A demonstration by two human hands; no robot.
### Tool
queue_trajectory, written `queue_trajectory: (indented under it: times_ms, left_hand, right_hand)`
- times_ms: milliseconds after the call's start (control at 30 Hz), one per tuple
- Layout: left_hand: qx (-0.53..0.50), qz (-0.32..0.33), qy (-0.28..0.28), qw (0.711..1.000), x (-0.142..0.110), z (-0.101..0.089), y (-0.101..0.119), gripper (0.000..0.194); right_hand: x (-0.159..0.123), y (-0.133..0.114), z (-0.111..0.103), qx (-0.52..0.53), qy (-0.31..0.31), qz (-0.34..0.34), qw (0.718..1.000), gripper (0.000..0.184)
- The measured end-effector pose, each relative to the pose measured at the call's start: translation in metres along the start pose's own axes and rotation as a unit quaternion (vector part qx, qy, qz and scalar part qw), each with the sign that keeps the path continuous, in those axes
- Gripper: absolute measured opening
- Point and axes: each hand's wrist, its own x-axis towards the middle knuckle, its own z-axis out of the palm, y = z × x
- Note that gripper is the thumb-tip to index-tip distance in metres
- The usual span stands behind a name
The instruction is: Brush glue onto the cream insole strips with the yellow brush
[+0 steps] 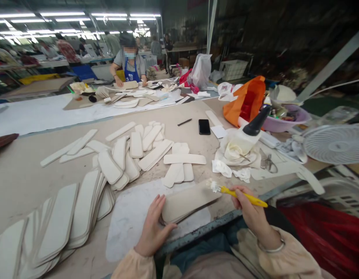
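The left hand (152, 228) is spreading its fingers at the left end of a stack of flat beige strips with round corners (188, 201), while the right hand (250, 211) is pinching a yellow long-handled brush with white goo on its tip (256, 201) over the stack's right end, its fingers hiding part of the handle. Beyond both hands, a smudgy tan-topped table (164, 116) is stretching toward long white ceiling lights (63, 14), and a round white plastic fan (334, 144), right of the right hand, is getting cut off. Far past the hands, a person (117, 64) is wearing a blue cloth apron (134, 76) with a white mark too small to read.
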Motion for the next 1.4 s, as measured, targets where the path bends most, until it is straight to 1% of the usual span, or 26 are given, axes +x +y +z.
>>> queue_trajectory:
  times_ms: [33,100,233,333,433,533,600,667,733,833,967,1033,1067,1133,1167,1233,1267,1333,1400]
  left_hand:
    - [0.004,0.000,-0.001,1.000,-0.005,0.006,0.000,0.080]
    - [0.007,0.003,0.006,1.000,-0.010,0.012,-0.002,0.082]
    - [0.002,-0.003,0.030,1.000,-0.010,0.014,-0.009,0.077]
    - [0.004,-0.013,0.038,0.999,-0.010,0.016,-0.012,0.074]
    - [0.007,-0.016,0.046,0.999,-0.010,0.016,-0.010,0.075]
    - [0.007,-0.012,0.053,0.999,-0.010,0.016,-0.009,0.074]
    - [0.008,-0.009,0.054,0.998,-0.009,0.016,-0.009,0.072]
    - [0.013,-0.008,0.055,0.998,-0.009,0.016,-0.009,0.071]
    - [0.020,-0.002,0.058,0.998,-0.009,0.017,-0.010,0.070]
    - [0.018,0.005,0.063,0.998,-0.009,0.018,-0.011,0.067]
    - [0.003,0.005,0.070,0.998,-0.009,0.020,-0.013,0.065]
    - [0.007,0.012,0.075,0.997,-0.010,0.021,-0.014,0.066]
    - [0.011,0.015,0.076,0.997,-0.010,0.021,-0.015,0.068]
    - [0.020,0.019,0.076,0.997,-0.010,0.021,-0.016,0.071]
    - [0.023,0.022,0.074,0.997,-0.009,0.021,-0.016,0.072]
    - [0.028,0.030,0.069,0.997,-0.009,0.021,-0.017,0.074]
    - [0.029,0.035,0.069,0.997,-0.009,0.021,-0.017,0.075]
    - [0.030,0.044,0.073,0.996,-0.009,0.021,-0.018,0.076]
    - [0.029,0.048,0.077,0.995,-0.010,0.021,-0.018,0.077]
  right_hand:
    - [-0.001,-0.002,0.004,0.003,-0.013,0.013,1.000,0.031]
    - [-0.005,-0.004,0.016,0.013,-0.048,0.037,0.998,0.033]
    - [-0.015,-0.007,0.051,0.037,-0.129,0.077,0.988,0.035]
    - [-0.019,-0.010,0.078,0.022,-0.177,0.077,0.981,0.035]
    - [-0.019,-0.012,0.099,-0.012,-0.209,0.066,0.976,0.035]
    - [-0.019,-0.011,0.113,-0.043,-0.233,0.057,0.970,0.033]
    - [-0.017,-0.008,0.116,-0.056,-0.233,0.058,0.969,0.031]
    - [-0.014,-0.007,0.114,-0.066,-0.214,0.063,0.973,0.030]
    - [-0.007,-0.006,0.104,-0.081,-0.182,0.066,0.978,0.029]
    - [0.007,-0.008,0.077,-0.147,-0.132,0.043,0.979,0.029]
    - [0.024,-0.017,0.036,-0.247,-0.075,-0.009,0.966,0.031]
    - [0.024,-0.022,0.020,-0.304,-0.057,-0.060,0.949,0.030]
    - [0.022,-0.024,0.016,-0.345,-0.048,-0.098,0.932,0.029]
    - [0.014,-0.025,0.014,-0.436,-0.043,-0.169,0.883,0.027]
    - [0.008,-0.025,0.017,-0.475,-0.052,-0.193,0.857,0.026]
    - [-0.006,-0.022,0.031,-0.534,-0.090,-0.219,0.812,0.023]
    - [-0.014,-0.021,0.040,-0.550,-0.117,-0.229,0.794,0.022]
    - [-0.029,-0.020,0.062,-0.557,-0.161,-0.254,0.774,0.020]
    - [-0.043,-0.023,0.083,-0.535,-0.207,-0.287,0.767,0.016]
